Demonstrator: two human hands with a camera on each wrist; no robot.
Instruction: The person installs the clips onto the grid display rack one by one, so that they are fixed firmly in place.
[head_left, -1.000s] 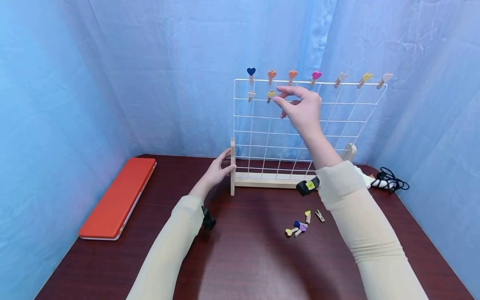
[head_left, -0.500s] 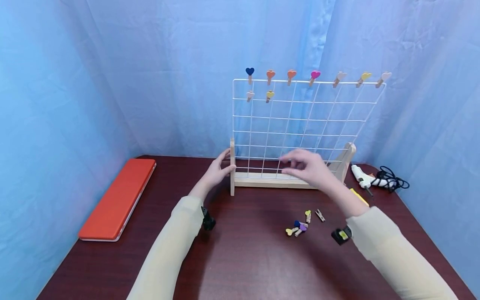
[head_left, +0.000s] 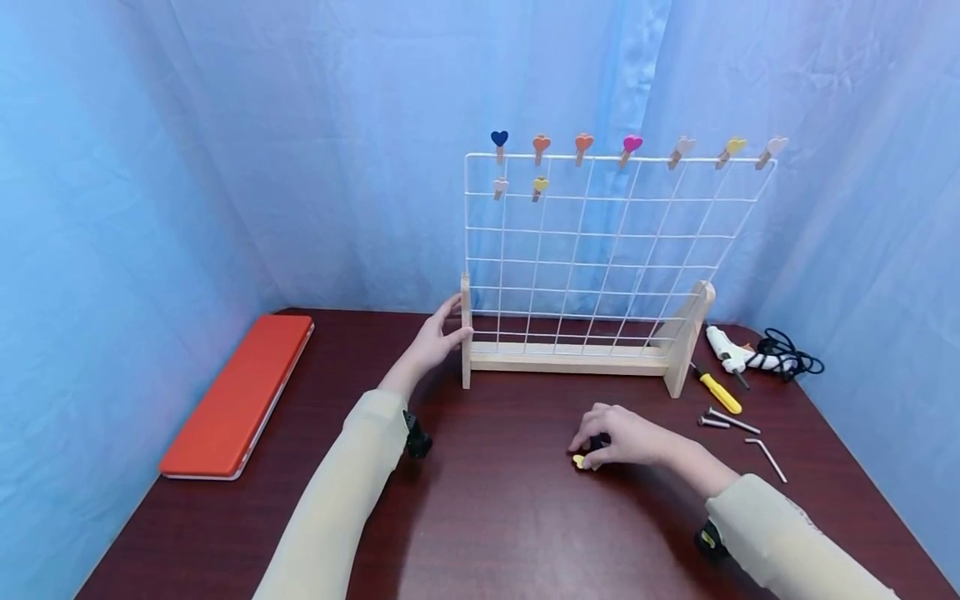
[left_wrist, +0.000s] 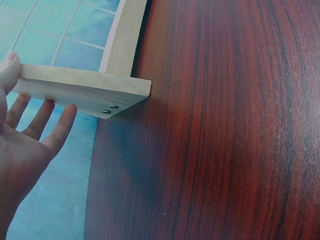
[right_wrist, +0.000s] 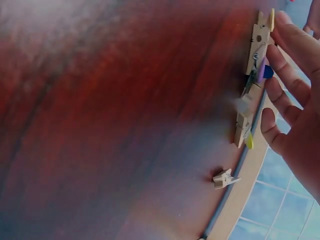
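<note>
A white wire grid stands upright in a wooden stand; several heart clothespins clip its top wire, two the second wire. My left hand holds the stand's left side board, thumb at its front edge, fingers against the outer face. At the table my right hand has its fingertips right at a clothespin with a yellow heart. In the right wrist view, clothespins with a purple heart, a dark blue heart and a yellow-green heart lie beside the fingers, near a plain clothespin.
A long red case lies at the table's left. Right of the stand are a yellow-handled screwdriver, two bolts, a hex key and a white glue gun with a coiled black cord. Blue curtains surround the dark red table.
My right hand has come down from the grid's second wire to the loose clothespins on the table. The tools at the right are uncovered. The left hand keeps its place on the stand.
</note>
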